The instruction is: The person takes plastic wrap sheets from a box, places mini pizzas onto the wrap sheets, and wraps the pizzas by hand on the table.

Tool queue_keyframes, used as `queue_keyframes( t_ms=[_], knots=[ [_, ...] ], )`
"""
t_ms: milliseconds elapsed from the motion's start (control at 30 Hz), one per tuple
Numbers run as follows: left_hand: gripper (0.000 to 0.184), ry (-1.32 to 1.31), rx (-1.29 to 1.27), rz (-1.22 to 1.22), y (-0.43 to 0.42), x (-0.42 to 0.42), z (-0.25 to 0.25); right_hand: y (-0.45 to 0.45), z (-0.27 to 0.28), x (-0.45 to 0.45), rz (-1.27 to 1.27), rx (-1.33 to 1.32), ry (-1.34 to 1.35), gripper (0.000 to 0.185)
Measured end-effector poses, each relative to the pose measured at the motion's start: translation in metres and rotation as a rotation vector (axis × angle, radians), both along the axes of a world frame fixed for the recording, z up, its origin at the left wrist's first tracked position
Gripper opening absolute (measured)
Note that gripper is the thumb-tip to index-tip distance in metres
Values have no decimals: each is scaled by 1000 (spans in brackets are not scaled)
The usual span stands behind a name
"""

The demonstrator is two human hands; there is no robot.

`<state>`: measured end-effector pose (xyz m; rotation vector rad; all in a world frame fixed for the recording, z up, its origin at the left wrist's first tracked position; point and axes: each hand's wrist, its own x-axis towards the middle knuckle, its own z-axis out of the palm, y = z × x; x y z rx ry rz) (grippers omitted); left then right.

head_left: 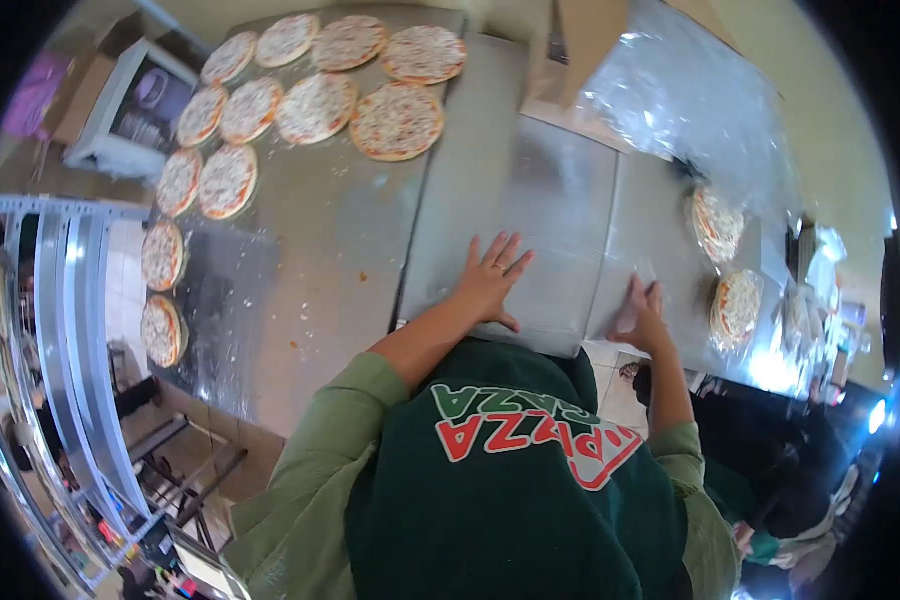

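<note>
My left hand (494, 281) lies flat with spread fingers on a thin clear plastic sheet or bag (553, 285) on the metal table. Near the plastic's right edge is my right hand (644, 318), its thumb and fingers apart and touching the surface; I cannot tell whether it pinches any of the film. To the right of it, two cheese-topped pizzas sit near the table's edge, the farther pizza (718, 224) behind the nearer pizza (737, 306); both look wrapped in clear plastic.
Several unwrapped pizzas (317, 108) stand along the back and left of the metal table (350, 240). A cardboard box (580, 105) with clear plastic bags (685, 90) is at the back right. A metal rack (95, 350) stands left; a person in dark clothes (770, 440) is at right.
</note>
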<state>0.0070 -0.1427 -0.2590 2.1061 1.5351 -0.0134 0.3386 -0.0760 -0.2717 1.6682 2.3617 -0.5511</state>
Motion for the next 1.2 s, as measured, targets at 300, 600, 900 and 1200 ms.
queue_keyframes(
  t_ms=[300,600,900,1200],
  knots=[
    [75,-248,859,1283,-66,-163,-10,34,-14,-3,171,25,-183,59],
    [82,-1705,1578,2465,-342,-410,-5,31,-7,-25,68,-35,-20,51],
    [116,-2215,1480,1627,-359,-459,-41,30,-18,-19,28,70,67,57],
    [95,-2313,1473,1273,-270,-372,2,31,-61,4,48,198,51,51]
  ],
)
